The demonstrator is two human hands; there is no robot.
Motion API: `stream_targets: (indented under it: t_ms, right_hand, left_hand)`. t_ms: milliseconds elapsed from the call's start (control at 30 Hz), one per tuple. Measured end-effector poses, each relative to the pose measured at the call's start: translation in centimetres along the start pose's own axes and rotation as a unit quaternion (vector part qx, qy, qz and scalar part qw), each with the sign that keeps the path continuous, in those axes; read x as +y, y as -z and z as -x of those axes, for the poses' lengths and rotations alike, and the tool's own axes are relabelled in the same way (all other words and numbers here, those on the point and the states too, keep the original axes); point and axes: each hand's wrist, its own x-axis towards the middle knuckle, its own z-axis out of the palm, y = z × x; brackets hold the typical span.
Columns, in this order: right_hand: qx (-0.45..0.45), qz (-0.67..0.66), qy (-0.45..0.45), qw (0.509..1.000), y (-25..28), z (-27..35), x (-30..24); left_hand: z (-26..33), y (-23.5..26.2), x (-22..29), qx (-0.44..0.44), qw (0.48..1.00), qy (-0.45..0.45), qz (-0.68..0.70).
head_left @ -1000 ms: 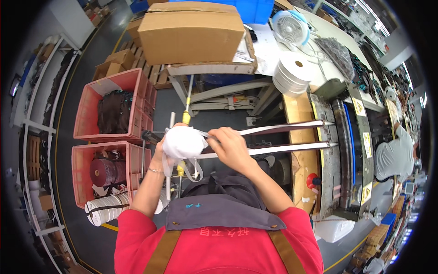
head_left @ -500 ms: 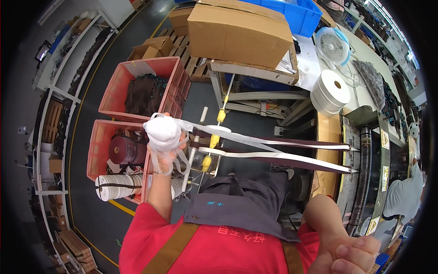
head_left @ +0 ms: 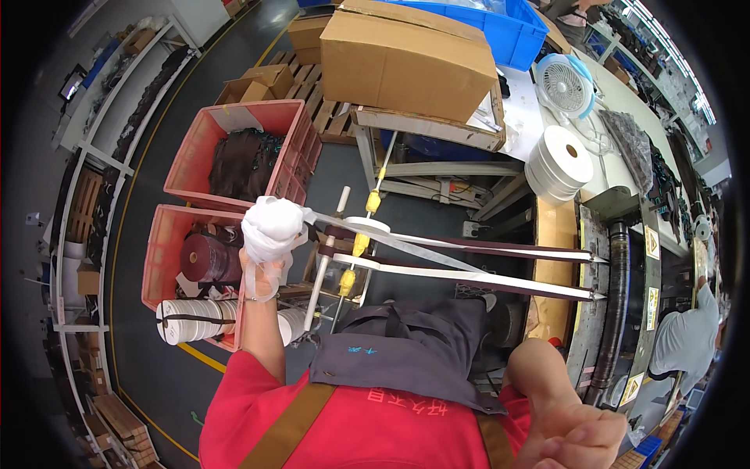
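Observation:
On the left, my left hand [head_left: 263, 275] is closed under a bunched wad of thin white tape [head_left: 273, 223], with loose loops hanging over the fingers and wrist. One pale strip runs from the wad rightward to two bands by the rod. White tapes [head_left: 484, 277] lie along dark maroon bands [head_left: 437, 279], stretching from the rod with yellow clamps [head_left: 361, 245] to pointed metal guides on the machine [head_left: 598, 270] at right. At lower right, close to the camera, my right hand [head_left: 582, 438] is curled into a fist, apart from the bands; nothing shows in it.
Two red crates [head_left: 193, 199] stand on the left, holding dark material and rolls. A cardboard box [head_left: 406, 62] rests on a bench ahead. White tape rolls [head_left: 558, 164] and a fan [head_left: 564, 86] occupy the right-hand table. Another person [head_left: 687, 336] is at far right.
The view has shifted slightly. My left hand still grips the wad, which sits a little further left. My right fist has moved slightly down and left.

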Motion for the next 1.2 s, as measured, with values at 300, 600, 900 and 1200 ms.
stream_targets:
  t_ms: [300,600,900,1200]
  right_hand:
    - [-0.025,0.072,0.019,0.997,1.9,-1.4,0.1]
    - [0.191,0.107,0.098,0.971,-0.8,-0.6,0.9]
    - [0.190,-0.022,0.135,0.972,-2.7,0.1,0.9]
    - [0.242,-0.094,0.171,0.950,-3.9,1.7,1.0]
  left_hand:
    - [1.6,1.8,2.7,0.085,0.980,-0.181,0.020]
    - [1.1,-0.3,7.2,-0.023,0.974,-0.209,-0.079]
    - [1.2,-0.1,7.9,-0.023,0.960,-0.253,-0.117]
    - [1.1,-0.3,8.4,-0.037,0.956,-0.257,-0.136]
